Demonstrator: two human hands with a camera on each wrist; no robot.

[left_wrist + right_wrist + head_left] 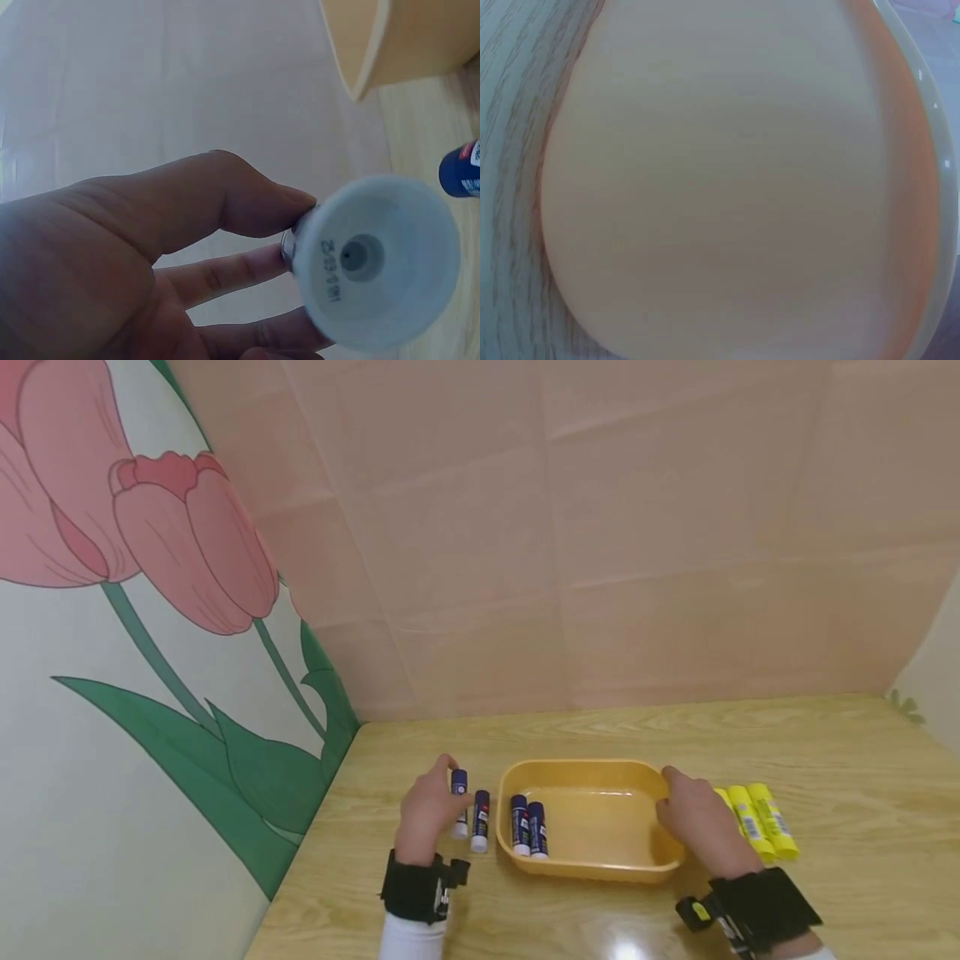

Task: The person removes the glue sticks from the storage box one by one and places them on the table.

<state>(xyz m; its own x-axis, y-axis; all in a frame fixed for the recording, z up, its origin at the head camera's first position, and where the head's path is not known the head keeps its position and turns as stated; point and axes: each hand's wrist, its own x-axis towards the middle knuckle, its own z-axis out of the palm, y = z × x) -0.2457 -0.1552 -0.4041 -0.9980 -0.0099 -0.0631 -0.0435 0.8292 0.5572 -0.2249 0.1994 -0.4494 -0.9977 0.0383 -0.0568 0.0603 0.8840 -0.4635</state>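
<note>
My left hand (433, 802) pinches a blue glue stick (460, 783) with a white base between thumb and fingers, left of the tray. In the left wrist view the hollow white underside of that glue stick (379, 262) faces the camera. A second blue glue stick (480, 822) stands just to its right on the table. Two more blue glue sticks (521, 827) lean together inside the left end of the yellow plastic tray (592, 870). My right hand (701, 818) grips the tray's right rim; the right wrist view shows only the tray's wall (720, 187) close up.
Several yellow glue sticks (772, 822) lie side by side on the wooden table (862, 760), right of the tray and partly behind my right hand. A pinkish sheet (600, 527) covers the wall behind the table. Tulips (202, 535) decorate the left wall.
</note>
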